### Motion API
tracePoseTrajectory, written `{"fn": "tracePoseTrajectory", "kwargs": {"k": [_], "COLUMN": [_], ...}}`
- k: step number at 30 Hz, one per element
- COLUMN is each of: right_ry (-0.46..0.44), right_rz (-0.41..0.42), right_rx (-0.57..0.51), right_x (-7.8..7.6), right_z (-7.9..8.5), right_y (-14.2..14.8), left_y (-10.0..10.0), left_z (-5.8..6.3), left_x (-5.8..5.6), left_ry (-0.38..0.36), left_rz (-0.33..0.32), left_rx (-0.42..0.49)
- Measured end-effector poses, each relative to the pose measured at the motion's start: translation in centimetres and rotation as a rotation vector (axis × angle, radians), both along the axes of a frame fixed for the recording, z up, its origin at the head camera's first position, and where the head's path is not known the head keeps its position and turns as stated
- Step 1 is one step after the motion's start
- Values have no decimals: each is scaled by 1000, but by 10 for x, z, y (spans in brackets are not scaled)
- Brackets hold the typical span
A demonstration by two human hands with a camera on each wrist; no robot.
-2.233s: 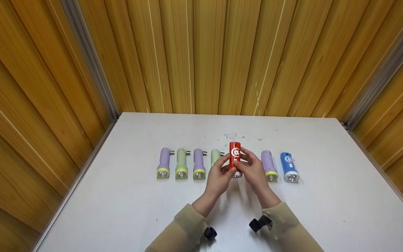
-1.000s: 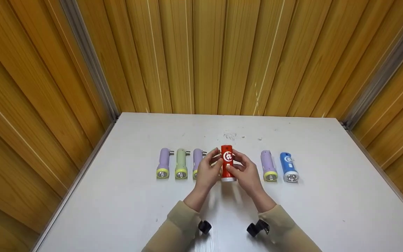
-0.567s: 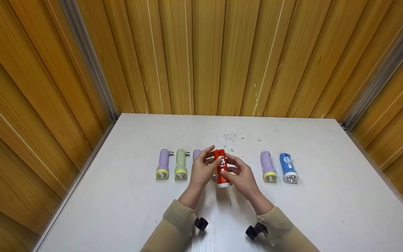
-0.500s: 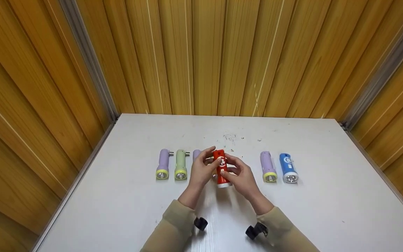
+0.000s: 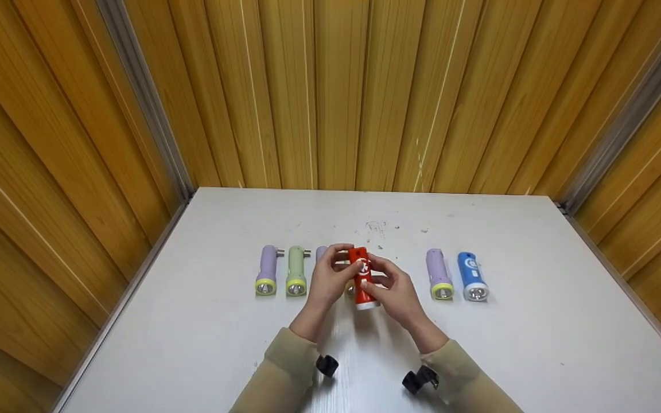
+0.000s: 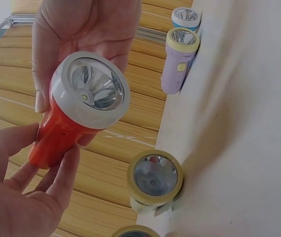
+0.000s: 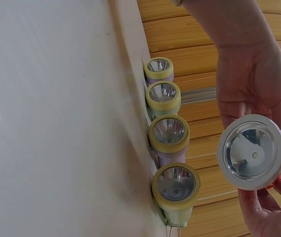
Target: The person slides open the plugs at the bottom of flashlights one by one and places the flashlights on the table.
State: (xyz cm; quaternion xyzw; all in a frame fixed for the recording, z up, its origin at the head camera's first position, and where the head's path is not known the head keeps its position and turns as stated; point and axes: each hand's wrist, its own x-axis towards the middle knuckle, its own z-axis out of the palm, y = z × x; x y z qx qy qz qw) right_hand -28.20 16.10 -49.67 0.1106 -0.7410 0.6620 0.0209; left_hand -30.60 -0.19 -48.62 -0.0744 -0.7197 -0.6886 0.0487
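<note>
In the head view, a red flashlight (image 5: 363, 292) with a white head is held above the table by both hands. Its white head points toward the person, and the body leans slightly. My left hand (image 5: 326, 282) grips the tail end, thumb over the white emblem. Nearer the head, my right hand (image 5: 398, 291) holds the body, thumb by the white switch. The left wrist view shows the clear lens and white rim (image 6: 88, 89) with no glow. Behind the hands, a green flashlight (image 7: 177, 197) and a purple flashlight (image 7: 169, 136) are partly hidden in the head view.
On the white table (image 5: 204, 355), a purple flashlight (image 5: 267, 269) and a green flashlight (image 5: 296, 269) lie to the left. To the right lie another purple flashlight (image 5: 439, 274) and a blue flashlight (image 5: 473, 275). Wood-patterned panels (image 5: 336, 92) enclose the table's back and sides.
Both hands have brought the red flashlight left and nearer the person, and it has tilted. My left thumb has moved onto its emblem. In the last half second there is hardly any motion.
</note>
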Motion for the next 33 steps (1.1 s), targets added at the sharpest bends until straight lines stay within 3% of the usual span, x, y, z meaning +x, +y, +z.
{"fn": "tracePoseTrajectory", "kwargs": {"k": [7,33], "right_ry": [1,3], "right_rz": [3,31], "right_rx": [1,6], "right_x": [0,2], "right_z": [0,1], "right_y": [0,0], "left_y": [0,1], "left_z": [0,-4], "left_x": [0,-2], "left_ry": [-22,19], "left_rz": [-2,2], "left_rx": [-22,-15]}}
